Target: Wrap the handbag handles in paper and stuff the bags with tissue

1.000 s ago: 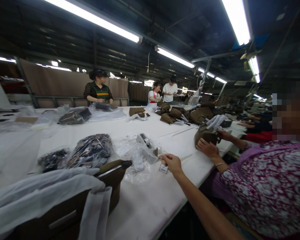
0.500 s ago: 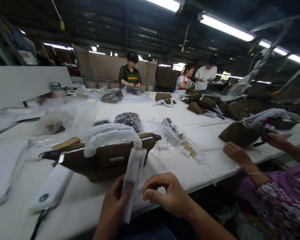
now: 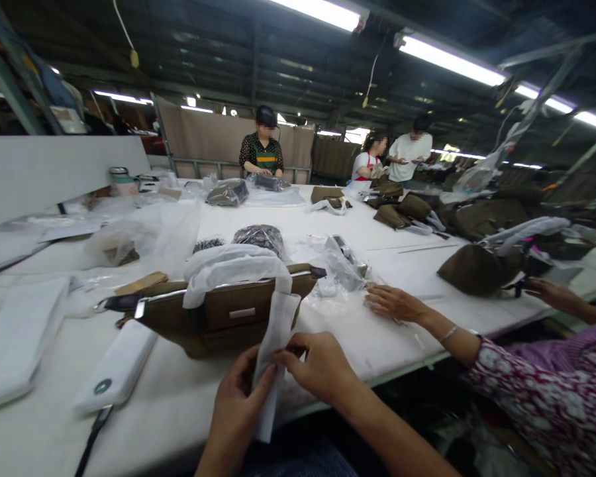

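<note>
A brown handbag (image 3: 228,324) lies on the table in front of me, its handles covered in white wrapping (image 3: 243,258). From its right side a flat white wrapping strip (image 3: 281,315) hangs toward me, possibly around a strap I cannot see. My left hand (image 3: 243,397) is closed round the strip's lower part, thumb on top. The fingers of my right hand (image 3: 322,364) pinch the strip's right edge just above that thumb. Beyond the bag sits a dark patterned bundle (image 3: 259,240) in clear plastic.
A white power bank (image 3: 116,371) with a black cable lies left of the bag, near a white stack (image 3: 24,338). At right, a co-worker's hand (image 3: 395,303) reaches over the table beside another brown bag (image 3: 477,268). Other people stand across the table.
My right hand has moved left and closed on the strip; before, it was curled beside it. The co-worker's hand has moved left from the other bag to the spot where paper tags lay.
</note>
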{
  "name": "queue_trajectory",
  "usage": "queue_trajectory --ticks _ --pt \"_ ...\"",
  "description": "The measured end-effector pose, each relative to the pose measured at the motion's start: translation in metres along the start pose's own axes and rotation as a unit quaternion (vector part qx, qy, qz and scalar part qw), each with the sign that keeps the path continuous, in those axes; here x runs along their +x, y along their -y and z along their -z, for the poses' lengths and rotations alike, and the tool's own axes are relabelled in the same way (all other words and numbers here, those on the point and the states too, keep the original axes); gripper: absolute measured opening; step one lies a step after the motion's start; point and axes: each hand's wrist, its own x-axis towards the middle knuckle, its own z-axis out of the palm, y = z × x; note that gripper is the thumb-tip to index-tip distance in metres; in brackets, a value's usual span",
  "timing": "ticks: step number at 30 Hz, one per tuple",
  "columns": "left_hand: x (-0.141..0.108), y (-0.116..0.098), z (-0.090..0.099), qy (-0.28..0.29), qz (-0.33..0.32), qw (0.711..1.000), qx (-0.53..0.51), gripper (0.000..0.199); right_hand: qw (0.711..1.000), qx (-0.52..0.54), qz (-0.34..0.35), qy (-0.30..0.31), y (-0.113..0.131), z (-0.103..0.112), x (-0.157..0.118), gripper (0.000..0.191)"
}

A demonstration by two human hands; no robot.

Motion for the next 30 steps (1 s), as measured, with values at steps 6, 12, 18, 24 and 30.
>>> queue_trajectory --ticks 6,12,18,24,30 --pt "-0.005 -0.006 -0.004 0.015 0.042 0.998 -0.033 0.054 0.973 0.178 -0.129 0.074 -0.023 -0.003 0.003 0.036" --pt "-0.005 -0.005 -0.003 -0.023 0.042 0.999 -0.013 0.056 0.957 0.247 -0.127 -0.085 -0.024 -0.001 -0.024 0.025" --pt "0.000 0.006 -0.006 -0.022 0.013 1.000 -0.013 0.066 0.937 0.330 -0.096 -0.058 0.009 -0.007 -0.042 0.063" --pt "-0.011 -0.007 -0.025 -0.036 0.000 0.999 -0.036 0.080 0.886 0.456 -0.081 -0.038 0.022 -0.025 -0.020 0.041" --pt "-0.008 -0.010 -0.015 -0.032 -0.031 0.997 0.065 0.081 0.911 0.412 -0.011 -0.010 0.006 -0.009 -0.012 0.043"
